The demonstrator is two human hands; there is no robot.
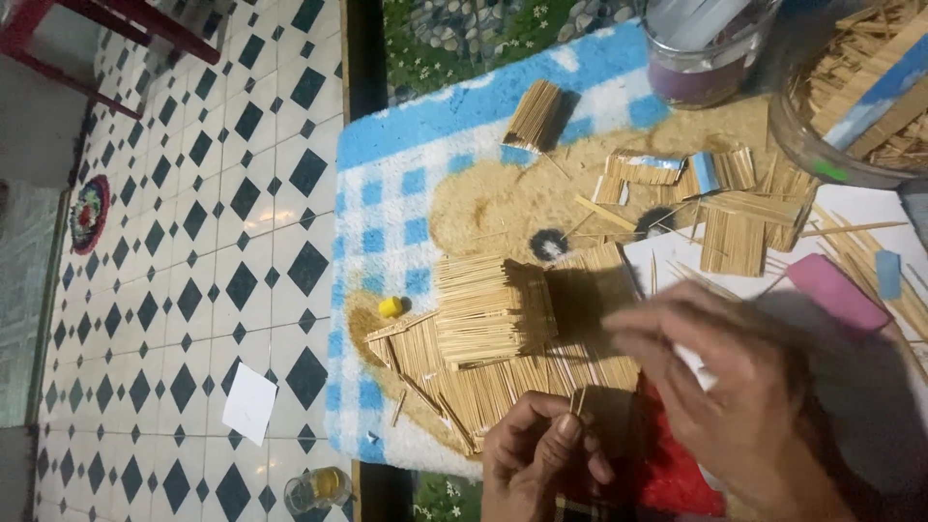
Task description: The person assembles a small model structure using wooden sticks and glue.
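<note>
A small house model made of thin wooden sticks [493, 324] lies on a blue-and-white checked mat [387, 203]. My left hand [536, 454] is at the bottom, its fingers pinched on a couple of short wooden sticks [578, 398] beside the model's lower edge. My right hand [720, 382] hovers blurred just right of the model, fingers spread and holding nothing that I can make out. A tiny yellow cap [390, 307] sits left of the model.
Bundles and panels of sticks [730, 227] lie on the mat and on white paper [870, 217]. Two clear containers [851, 87] of sticks stand top right. A pink block [833, 290] lies at right. On the tiled floor are a paper scrap [249, 403] and a small jar [317, 489].
</note>
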